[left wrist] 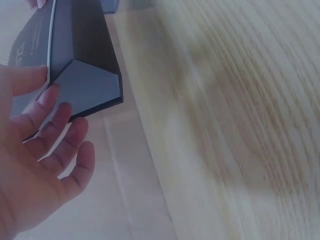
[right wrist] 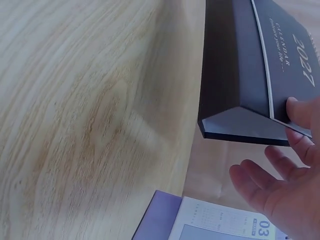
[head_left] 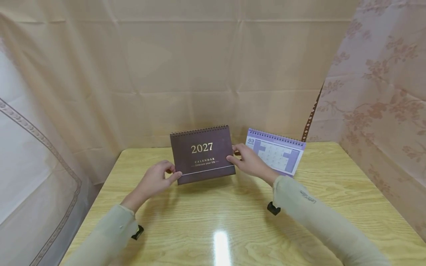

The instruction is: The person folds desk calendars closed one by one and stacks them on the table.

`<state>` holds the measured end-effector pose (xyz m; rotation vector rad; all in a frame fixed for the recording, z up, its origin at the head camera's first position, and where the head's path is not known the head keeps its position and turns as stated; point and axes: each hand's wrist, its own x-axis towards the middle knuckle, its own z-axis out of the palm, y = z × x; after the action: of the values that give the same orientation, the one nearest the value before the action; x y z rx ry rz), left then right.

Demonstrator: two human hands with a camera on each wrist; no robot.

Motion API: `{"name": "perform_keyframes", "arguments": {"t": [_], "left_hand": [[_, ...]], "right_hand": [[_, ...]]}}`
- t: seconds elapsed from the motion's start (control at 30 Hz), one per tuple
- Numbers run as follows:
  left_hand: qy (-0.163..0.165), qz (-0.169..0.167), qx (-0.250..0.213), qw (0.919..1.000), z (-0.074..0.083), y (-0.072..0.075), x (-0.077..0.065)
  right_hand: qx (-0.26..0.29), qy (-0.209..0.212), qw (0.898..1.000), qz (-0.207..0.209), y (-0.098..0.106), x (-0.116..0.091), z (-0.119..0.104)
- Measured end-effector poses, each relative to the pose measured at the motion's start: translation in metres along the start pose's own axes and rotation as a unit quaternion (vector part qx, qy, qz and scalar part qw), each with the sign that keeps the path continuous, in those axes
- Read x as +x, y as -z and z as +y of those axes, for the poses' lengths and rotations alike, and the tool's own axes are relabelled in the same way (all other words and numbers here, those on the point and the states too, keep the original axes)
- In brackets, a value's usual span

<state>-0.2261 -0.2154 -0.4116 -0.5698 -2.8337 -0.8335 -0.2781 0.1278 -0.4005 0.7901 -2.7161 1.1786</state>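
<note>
A dark brown desk calendar [head_left: 204, 155] with gold "2027" lettering and a spiral-bound top edge faces me. Its lower edge slants, the left corner lower in the head view. At its lower left edge my left hand [head_left: 156, 179] pinches the cover side, thumb in front and the other fingers loosely bent. On the opposite edge, my right hand [head_left: 249, 160] grips with the thumb on the front cover [right wrist: 285, 65]. The calendar's folded stand [left wrist: 90, 87] shows its hollow end in the left wrist view. Behind my right hand stands a purple desk calendar [head_left: 276, 153] opened to "03".
The wood-grain table [head_left: 199, 214] extends beneath both arms. A beige curtain [head_left: 186, 74] hangs behind its back edge. Floral fabric [head_left: 382, 92] borders the right side, and a pale cloth [head_left: 30, 166] hangs at the left.
</note>
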Motion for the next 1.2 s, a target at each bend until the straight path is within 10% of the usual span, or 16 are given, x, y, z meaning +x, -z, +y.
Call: {"name": "perform_keyframes", "arguments": {"t": [0.53, 1.2], "left_hand": [[-0.021, -0.010, -0.073, 0.9971, 0.015, 0.008, -0.011], [-0.034, -0.041, -0.109, 0.9926, 0.043, 0.009, -0.027]], "right_hand": [[0.098, -0.042, 0.993, -0.048, 0.017, -0.027, -0.009], [0.237, -0.112, 0.960, -0.100, 0.036, -0.057, -0.012]]}}
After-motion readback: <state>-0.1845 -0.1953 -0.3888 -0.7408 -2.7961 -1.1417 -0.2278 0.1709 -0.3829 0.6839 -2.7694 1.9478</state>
